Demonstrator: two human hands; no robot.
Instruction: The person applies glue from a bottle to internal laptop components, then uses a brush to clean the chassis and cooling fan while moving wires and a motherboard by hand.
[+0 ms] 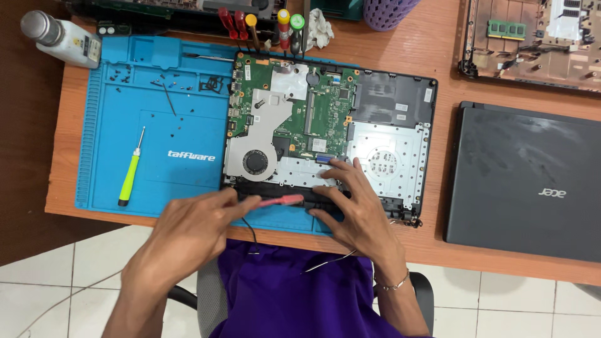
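While the opened laptop is lying across the blue mat, both hands are working at its near edge.

Left hand (191, 231): curling shut around a red-handled tool (282, 201) — the handle is poking out past the fingers towards the right, lying flat along the laptop's front edge.
Right hand (354, 206): resting palm-down with fingers spread wide on the opened laptop (328, 128), holding nothing; fingertips are touching the pale metal plate, thumb lying on the black strip at the near edge, just beside the tool's tip.
Cable (250, 235): a thin black wire is trailing down from the near edge between the two hands, over the table's rim.
Opened laptop: sitting half on the blue mat (156, 131), bottom cover off; a green circuit board, a round fan (255, 161) in a silvery housing and a perforated grey plate are showing.
Left of the hands: a screwdriver with a yellow-green handle (129, 178) is lying well apart on the mat, among small dark screws scattered further back.
Right: a closed dark grey laptop (526, 181) with a matte lid is lying on the wooden table (438, 56).
Far edge: a row of screwdrivers (260, 25) with red, yellow and green handles is standing behind the board — a white bottle with a metal cap (59, 37) is lying at the far left.
Far right corner: another stripped laptop shell (532, 37) is resting there.
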